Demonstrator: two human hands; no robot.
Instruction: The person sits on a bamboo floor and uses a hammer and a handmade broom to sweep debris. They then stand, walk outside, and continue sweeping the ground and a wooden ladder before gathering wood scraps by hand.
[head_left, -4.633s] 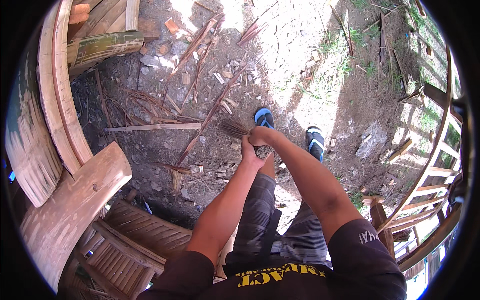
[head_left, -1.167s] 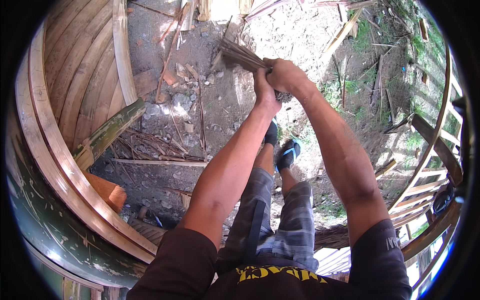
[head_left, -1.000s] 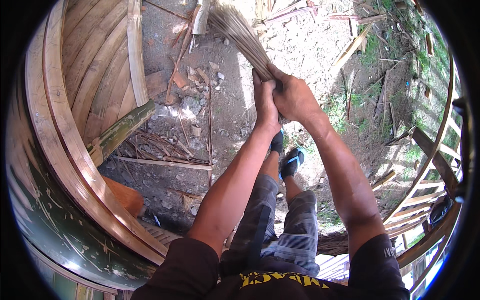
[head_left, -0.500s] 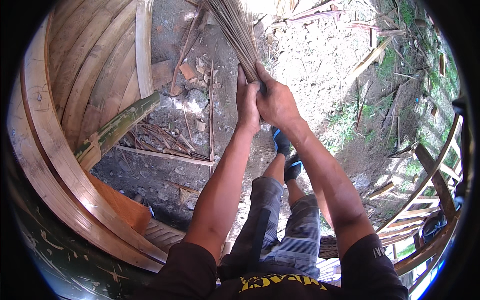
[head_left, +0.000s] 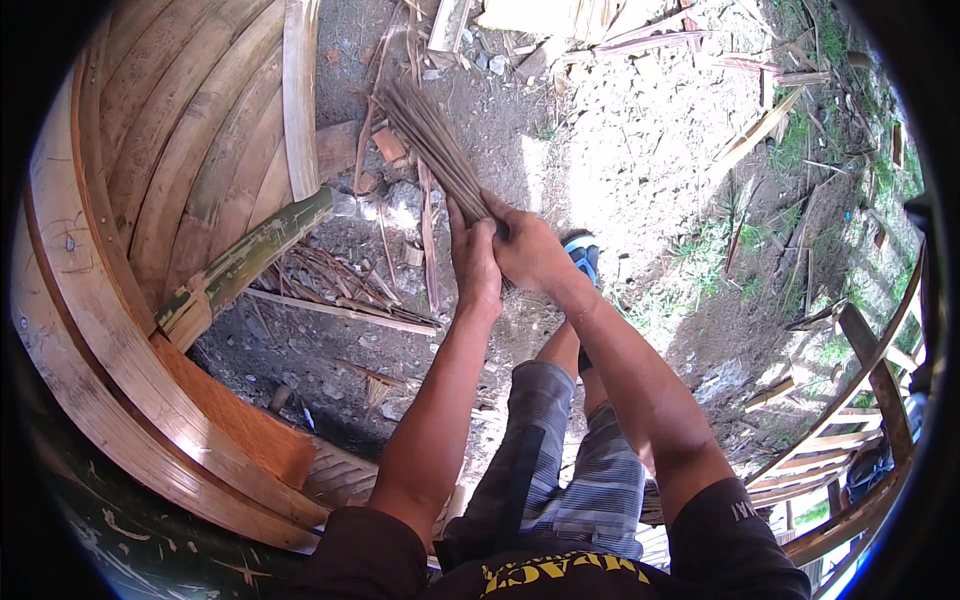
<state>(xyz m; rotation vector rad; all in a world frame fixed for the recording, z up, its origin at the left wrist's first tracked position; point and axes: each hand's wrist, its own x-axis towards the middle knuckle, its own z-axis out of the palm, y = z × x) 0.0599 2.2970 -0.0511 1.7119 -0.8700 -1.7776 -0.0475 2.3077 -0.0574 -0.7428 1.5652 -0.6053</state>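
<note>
A stick broom (head_left: 432,142), a bundle of thin brown sticks, slants away from me toward the upper left, its spread end over the dirt ground. Both of my hands grip its bound near end, close together. My left hand (head_left: 474,256) wraps it from the left side. Pressed against it, my right hand (head_left: 530,250) closes round the bundle from the right. The butt of the bundle is mostly hidden by my fingers.
At the left curves a wooden boat-like hull (head_left: 190,130), with a green bamboo pole (head_left: 245,262) jutting from it. Sticks and wood scraps (head_left: 335,295) litter the ground. Grass patches (head_left: 690,265) grow at right, near a slatted wooden frame (head_left: 840,440). My sandalled foot (head_left: 582,255) stands below my hands.
My hands and the broom have come lower in view and slightly left. The broom's spread end has swung down and leftward, and my foot has moved forward.
</note>
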